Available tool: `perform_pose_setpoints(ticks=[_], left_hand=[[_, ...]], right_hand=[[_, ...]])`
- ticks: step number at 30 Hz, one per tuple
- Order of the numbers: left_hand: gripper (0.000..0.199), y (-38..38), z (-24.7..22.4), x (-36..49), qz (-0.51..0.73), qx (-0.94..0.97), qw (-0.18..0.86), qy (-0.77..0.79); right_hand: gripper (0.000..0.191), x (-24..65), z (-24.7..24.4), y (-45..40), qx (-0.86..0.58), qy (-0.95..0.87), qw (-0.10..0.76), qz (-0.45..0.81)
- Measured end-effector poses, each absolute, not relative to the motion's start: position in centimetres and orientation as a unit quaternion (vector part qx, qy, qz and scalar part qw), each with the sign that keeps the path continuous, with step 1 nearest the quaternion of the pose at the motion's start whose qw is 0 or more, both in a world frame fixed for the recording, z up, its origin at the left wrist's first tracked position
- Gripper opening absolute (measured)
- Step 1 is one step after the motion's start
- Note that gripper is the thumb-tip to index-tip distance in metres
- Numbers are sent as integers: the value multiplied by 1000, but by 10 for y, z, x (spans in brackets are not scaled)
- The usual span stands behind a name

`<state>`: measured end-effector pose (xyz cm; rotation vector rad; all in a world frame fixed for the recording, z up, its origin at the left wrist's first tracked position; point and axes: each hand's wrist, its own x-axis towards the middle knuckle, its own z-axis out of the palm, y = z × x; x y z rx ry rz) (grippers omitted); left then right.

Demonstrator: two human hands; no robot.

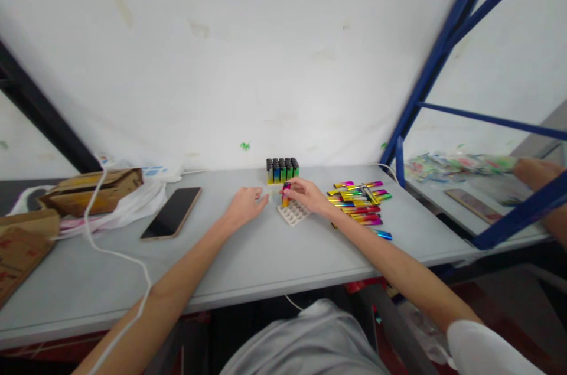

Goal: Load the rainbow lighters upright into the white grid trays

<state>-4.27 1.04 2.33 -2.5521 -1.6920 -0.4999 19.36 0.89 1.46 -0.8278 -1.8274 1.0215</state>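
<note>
A white tray with round holes (294, 215) lies on the grey table in front of me. My right hand (305, 194) pinches a red and yellow lighter (286, 194), held upright at the tray's back left part. To the left of the tray is my left hand (246, 204), its fingers bent and a gap between thumb and fingers, holding nothing visible. Behind both hands a block of upright lighters with black tops (282, 170) stands near the wall. Shiny multicoloured lighters (361, 204) lie in a loose pile right of the tray, partly under my right forearm.
A phone (172, 213) lies at the left. Beyond it are an open cardboard box (95, 189), white plastic and a white cable (117, 254) crossing my left forearm. A blue metal frame (416, 91) rises at the right; another person's arm (541, 180) shows past it.
</note>
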Motion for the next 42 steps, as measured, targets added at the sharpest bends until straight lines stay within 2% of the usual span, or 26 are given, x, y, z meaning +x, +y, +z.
perform_pose_setpoints(ticks=[3, 8, 11, 17, 22, 26, 29, 32, 34, 37, 42], left_hand=[[37, 13, 23, -45, -191, -826, 26, -529], [67, 13, 25, -44, -171, -824, -12, -540], [72, 13, 26, -45, -144, -816, -21, -560], [65, 18, 22, -49, -150, -822, -20, -549], [71, 18, 23, -49, -205, -816, -55, -538], [58, 15, 26, -48, -289, -833, -82, -464], [52, 14, 27, -48, -319, -836, -88, -438], [49, 14, 26, -50, -289, -832, -114, -459], [49, 13, 26, -50, -270, -826, -138, -474], [54, 10, 29, -51, -275, -815, -168, -482], [63, 8, 34, -51, -308, -784, -197, -502]], right_hand=[[35, 195, 17, 7, -338, -750, 420, 382], [30, 192, 26, 0, -329, -801, 400, 301], [30, 190, 27, -1, -315, -824, 381, 277], [32, 191, 21, 10, -311, -862, 335, 219], [41, 212, 33, 16, -316, -888, 297, 153], [37, 260, 54, 24, -432, -841, 320, 58], [29, 305, 62, 35, -539, -805, 248, 4], [25, 339, 61, 42, -608, -783, 130, 33], [25, 352, 56, 44, -615, -780, 81, 86], [24, 362, 47, 46, -595, -787, 92, 134], [19, 362, 39, 51, -595, -781, 136, 133]])
